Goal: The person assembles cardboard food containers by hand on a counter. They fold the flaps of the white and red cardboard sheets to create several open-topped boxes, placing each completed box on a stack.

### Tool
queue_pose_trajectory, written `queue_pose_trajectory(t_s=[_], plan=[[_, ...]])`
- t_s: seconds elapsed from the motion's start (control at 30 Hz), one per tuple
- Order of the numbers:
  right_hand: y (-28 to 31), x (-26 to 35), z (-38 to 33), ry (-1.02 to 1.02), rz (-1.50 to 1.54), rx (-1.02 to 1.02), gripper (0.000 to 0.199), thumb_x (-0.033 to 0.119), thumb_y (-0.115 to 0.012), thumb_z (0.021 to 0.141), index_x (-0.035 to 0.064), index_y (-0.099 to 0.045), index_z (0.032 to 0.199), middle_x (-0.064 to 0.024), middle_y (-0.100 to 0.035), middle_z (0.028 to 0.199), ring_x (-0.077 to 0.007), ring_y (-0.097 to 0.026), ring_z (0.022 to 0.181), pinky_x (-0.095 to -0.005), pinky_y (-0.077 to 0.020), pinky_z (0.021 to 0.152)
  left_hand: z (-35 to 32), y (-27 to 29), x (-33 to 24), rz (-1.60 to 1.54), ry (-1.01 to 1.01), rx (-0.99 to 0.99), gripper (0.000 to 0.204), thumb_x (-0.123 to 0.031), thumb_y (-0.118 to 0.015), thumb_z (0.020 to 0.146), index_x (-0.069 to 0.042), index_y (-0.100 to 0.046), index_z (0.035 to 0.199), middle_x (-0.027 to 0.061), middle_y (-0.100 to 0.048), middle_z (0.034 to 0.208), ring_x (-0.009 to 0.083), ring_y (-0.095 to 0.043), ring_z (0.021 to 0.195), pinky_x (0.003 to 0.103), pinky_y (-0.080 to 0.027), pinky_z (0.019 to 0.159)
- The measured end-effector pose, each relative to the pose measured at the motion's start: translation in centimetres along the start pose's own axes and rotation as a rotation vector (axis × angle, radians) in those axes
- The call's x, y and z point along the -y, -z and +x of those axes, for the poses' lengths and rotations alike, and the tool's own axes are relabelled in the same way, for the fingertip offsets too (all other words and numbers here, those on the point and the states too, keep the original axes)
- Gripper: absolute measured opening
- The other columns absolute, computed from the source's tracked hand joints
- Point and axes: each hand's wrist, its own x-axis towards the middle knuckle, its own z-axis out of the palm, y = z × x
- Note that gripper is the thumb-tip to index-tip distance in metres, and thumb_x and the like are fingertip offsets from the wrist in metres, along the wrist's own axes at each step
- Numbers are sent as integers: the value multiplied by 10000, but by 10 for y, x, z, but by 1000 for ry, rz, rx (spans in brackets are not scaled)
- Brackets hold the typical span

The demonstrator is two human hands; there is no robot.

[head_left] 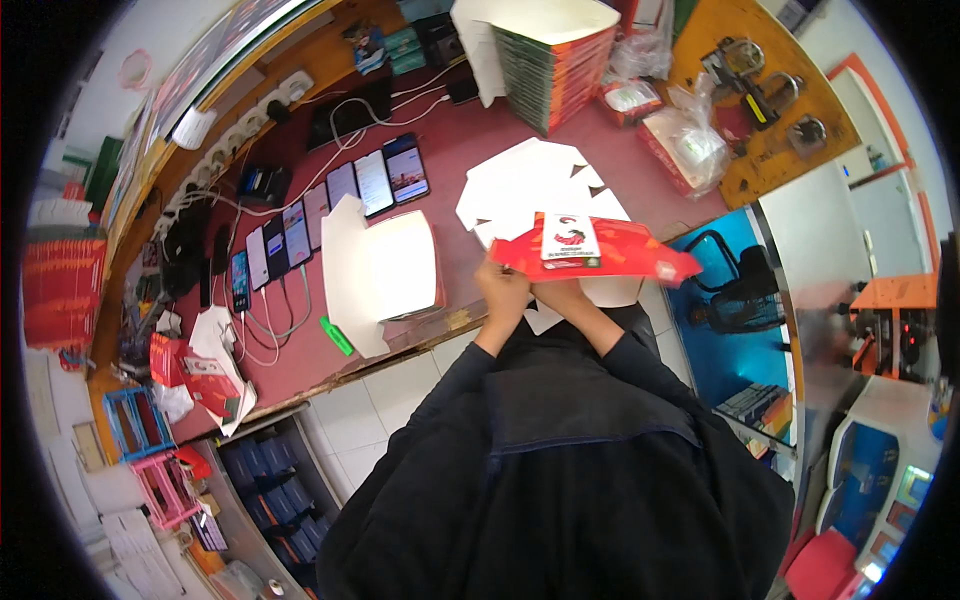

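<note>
You're holding the red carton (630, 250) at the near edge of the table (462, 275), its long axis running left to right, with most of its length reaching right, past both hands. Your left grip (505, 295) is sitting at the carton's left end, so it's nearer that tip; your right grip (575, 302) is coming in from below, under the near edge, left of mid-length. Left grip is pinching the end, nearly closed. Right grip is supporting or touching the underside; its fingers are hiding behind the card, so can't tell how far open. White flat cartons (525, 180) are lying just beyond; an open-topped box (405, 265) is standing left.
</note>
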Motion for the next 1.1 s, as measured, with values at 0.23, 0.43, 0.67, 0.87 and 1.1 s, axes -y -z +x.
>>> queue_pose_trajectory(t_s=[0.23, 0.43, 0.67, 0.87, 1.1], plan=[[-3, 4, 4, -344, -326, 410, 424, 88, -619, 733, -3, -426, 1099, -239, -608, 832, -420, -621, 775, -476, -509, 681, -30, 25, 30, 263, 298, 461, 270, -38, -542, 822, -22, -642, 1073, 183, -666, 952, 261, -663, 835, 348, -496, 765], [8, 60, 51, -140, -260, 269, 324, 70, -548, 745, 7, -447, 1047, -218, -623, 845, -414, -620, 685, -479, -501, 604, -15, 139, -30, 812, -179, 42, 369, -37, -556, 761, -3, -539, 1128, 146, -559, 1133, 362, -480, 1143, 470, -349, 985], [-9, 184, 90, 620, 99, 674, 343, 88, -555, 717, 19, -469, 1043, -204, -635, 784, -405, -617, 686, -474, -485, 610, -37, 192, 36, 1087, -135, 218, 271, -82, -592, 767, -18, -567, 1029, 179, -572, 1034, 347, -524, 989, 483, -377, 861], [-48, 168, 98, 682, -84, 837, 341, 118, -579, 721, 13, -507, 1036, -206, -640, 721, -379, -639, 696, -439, -506, 608, -35, 183, 34, 939, -333, 150, 105, -66, -637, 714, -9, -586, 785, 117, -543, 692, 322, -538, 698, 439, -423, 722], [-65, 159, 84, 709, -268, 786, 279, 178, -592, 750, 20, -553, 977, -166, -649, 707, -336, -657, 682, -431, -517, 581, -41, 184, 30, 862, -436, 93, 111, -33, -655, 703, -10, -570, 770, 111, -526, 679, 302, -529, 666, 397, -438, 655]])
